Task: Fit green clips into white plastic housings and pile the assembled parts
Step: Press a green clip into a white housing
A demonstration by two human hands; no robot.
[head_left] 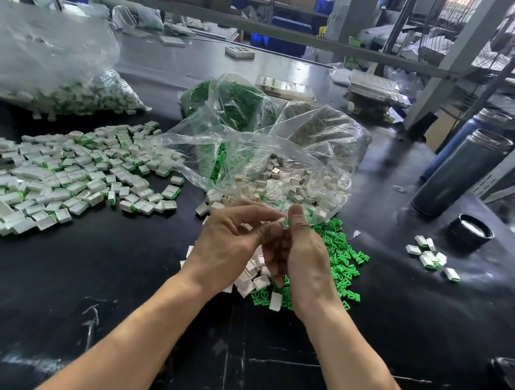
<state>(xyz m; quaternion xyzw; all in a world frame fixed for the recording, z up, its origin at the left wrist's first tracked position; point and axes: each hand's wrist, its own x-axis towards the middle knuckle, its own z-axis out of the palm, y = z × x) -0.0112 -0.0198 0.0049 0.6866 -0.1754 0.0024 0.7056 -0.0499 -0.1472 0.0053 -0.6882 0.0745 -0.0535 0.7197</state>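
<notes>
left hand (233,241), right hand (299,250), pinched housing (282,222)

A white housing (282,222) with a green clip (286,224), apparently part-seated, sits pinched above loose clips (341,259).

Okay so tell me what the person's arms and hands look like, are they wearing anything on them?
Nothing is worn. The left hand and right hand are both bare, with no gloves, rings, watch or wristband showing. Both forearms are bare too, all the way down to the picture's bottom edge, so no sleeve shows.
</notes>
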